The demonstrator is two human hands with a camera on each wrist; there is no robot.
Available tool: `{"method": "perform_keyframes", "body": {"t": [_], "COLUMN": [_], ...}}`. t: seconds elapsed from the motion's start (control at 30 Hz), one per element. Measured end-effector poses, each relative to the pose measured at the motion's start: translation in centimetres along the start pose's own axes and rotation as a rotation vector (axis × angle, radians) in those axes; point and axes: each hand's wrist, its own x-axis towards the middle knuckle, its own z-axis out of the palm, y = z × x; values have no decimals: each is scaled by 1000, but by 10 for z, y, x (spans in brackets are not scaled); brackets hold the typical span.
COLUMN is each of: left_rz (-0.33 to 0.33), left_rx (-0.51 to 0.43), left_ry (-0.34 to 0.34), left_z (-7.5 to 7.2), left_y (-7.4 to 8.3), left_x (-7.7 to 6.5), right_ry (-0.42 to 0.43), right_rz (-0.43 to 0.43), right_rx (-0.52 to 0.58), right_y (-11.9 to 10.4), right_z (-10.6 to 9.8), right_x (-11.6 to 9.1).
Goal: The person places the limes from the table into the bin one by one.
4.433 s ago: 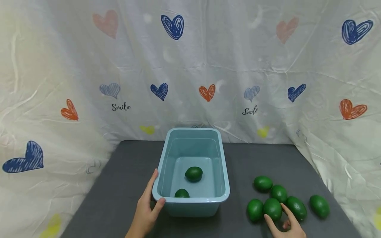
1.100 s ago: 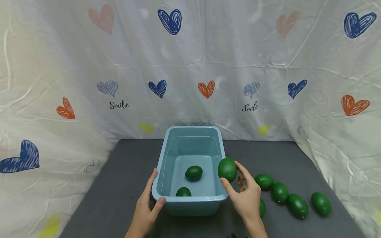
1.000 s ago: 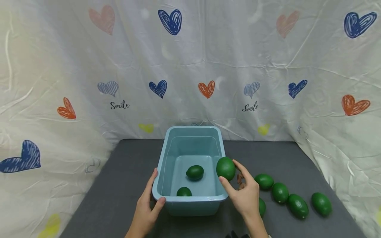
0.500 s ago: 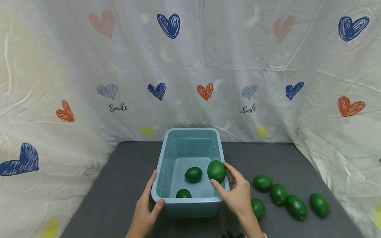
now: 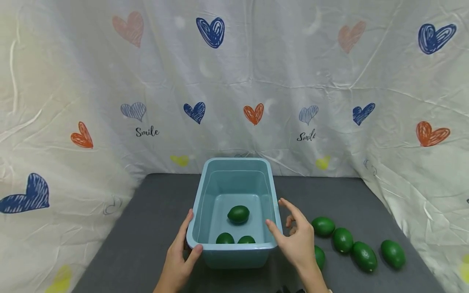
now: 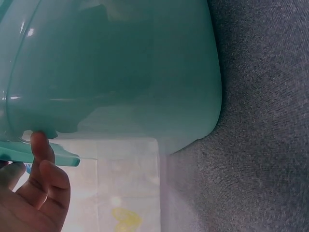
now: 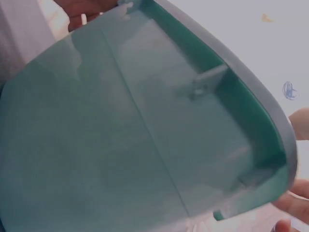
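Note:
A light blue plastic basin [image 5: 234, 246] stands mid-table, long side pointing away. Inside it lie three dark green oval fruits that look like limes: one [image 5: 238, 214] in the middle, two [image 5: 225, 238] partly hidden behind the front wall. My left hand [image 5: 178, 256] grips the basin's front left corner, thumb on the rim and fingers along the side; its curled fingers [image 6: 54, 193] show under the rim in the left wrist view. Beside the right rim, my right hand [image 5: 297, 240] holds nothing, thumb and forefinger spread apart. Its fingertips [image 7: 289, 205] appear at the right edge of the right wrist view.
Several more green fruits [image 5: 342, 240] lie on the dark grey table [image 5: 165, 211] to the right of the basin, one partly behind my right hand. A white curtain [image 5: 227, 77] printed with hearts hangs behind and at both sides.
My right hand carried a green fruit from the group on the right over the basin and let it go; it lies inside. The hand has drawn back slightly right. The left hand keeps its grip.

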Motion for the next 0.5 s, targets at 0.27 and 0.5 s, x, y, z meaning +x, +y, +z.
{"method": "perform_keyframes", "body": {"t": [0.27,0.5], "left_rz": [-24,-21], "left_rx": [19,22], "left_ry": [-5,3], "left_z": [2,2], "left_y": [0,1], "left_x": [2,1], "right_ry": [27,46], "right_rz": [-4,44], "right_rx": [-46,-112], "right_y": [7,11], "right_z": [-17,-29], "right_x": [-3,-14]}}
